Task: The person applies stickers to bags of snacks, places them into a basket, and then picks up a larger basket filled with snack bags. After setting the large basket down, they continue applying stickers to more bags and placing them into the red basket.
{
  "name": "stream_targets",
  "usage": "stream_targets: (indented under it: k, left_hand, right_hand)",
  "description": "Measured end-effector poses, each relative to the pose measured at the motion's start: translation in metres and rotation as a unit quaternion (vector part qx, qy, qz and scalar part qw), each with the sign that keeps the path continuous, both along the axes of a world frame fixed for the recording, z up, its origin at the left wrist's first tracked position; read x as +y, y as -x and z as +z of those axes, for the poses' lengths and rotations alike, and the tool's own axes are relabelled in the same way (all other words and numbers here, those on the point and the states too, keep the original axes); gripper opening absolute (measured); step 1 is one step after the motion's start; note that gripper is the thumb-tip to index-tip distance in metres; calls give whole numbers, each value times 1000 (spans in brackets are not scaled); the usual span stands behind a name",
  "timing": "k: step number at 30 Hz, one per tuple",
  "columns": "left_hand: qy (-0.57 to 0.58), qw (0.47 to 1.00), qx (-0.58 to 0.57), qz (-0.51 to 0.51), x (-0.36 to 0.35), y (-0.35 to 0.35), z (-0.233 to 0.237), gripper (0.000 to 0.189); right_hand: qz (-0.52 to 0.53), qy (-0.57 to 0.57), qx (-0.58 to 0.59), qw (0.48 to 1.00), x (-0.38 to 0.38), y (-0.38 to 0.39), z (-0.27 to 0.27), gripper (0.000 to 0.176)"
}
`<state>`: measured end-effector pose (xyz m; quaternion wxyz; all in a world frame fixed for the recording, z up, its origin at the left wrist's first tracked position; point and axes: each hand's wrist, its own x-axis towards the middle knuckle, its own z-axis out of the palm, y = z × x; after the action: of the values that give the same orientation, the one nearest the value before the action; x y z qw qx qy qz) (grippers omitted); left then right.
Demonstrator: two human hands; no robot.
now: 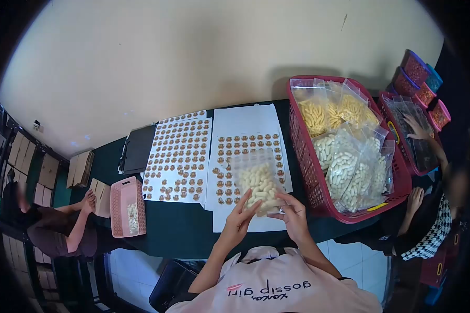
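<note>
A clear plastic bag of cream-white capsules is held up over the sticker sheets, its unfilled top part pointing away from me. My left hand grips the lower left side, fingers against the plastic. At the lower right, my right hand has its fingers and thumb closed on the same bag. Under the bag lies a white sheet with rows of round brown stickers, partly covered by it. Another sticker sheet lies to the left.
A large pink basket on the right holds bags of yellow and white capsules. Beyond it a person's hand reaches into a second basket. A small pink basket and a black folder lie left, near another person.
</note>
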<state>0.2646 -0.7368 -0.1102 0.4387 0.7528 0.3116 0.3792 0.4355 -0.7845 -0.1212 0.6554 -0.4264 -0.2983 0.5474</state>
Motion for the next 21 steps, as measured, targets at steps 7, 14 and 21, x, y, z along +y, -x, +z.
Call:
stream_targets:
  k: [7,14,21]
  left_hand:
    - [-48,998,33,1,2,8,3,58]
    - [-60,998,-3,5,-2,5,9,60]
    - [-55,998,-20,-37,-2,4,4,42]
  right_hand:
    - [46,-34,38,998,4,3,-7,26]
    - [69,-60,-32,995,1,0,5,35]
    - [-19,-57,-77,995,0,4,-1,27]
